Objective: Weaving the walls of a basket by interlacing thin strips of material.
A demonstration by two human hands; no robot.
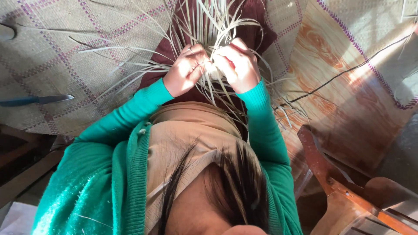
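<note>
A bundle of pale dry straw strips (pixel 208 26) fans out over my lap, which is covered by dark maroon cloth (pixel 252 32). My left hand (pixel 187 69) and my right hand (pixel 237 65) are close together at the middle of the bundle, both with fingers closed on the strips where they cross. Loose strip ends spread to the left, upward and down to the right. Green knitted sleeves cover both my arms.
A woven mat (pixel 48 56) with purple checks lies under me. A knife (pixel 37 100) rests on it at the left. A dark cable (pixel 344 74) crosses wood-patterned flooring at the right. A wooden chair part (pixel 331 174) stands at lower right.
</note>
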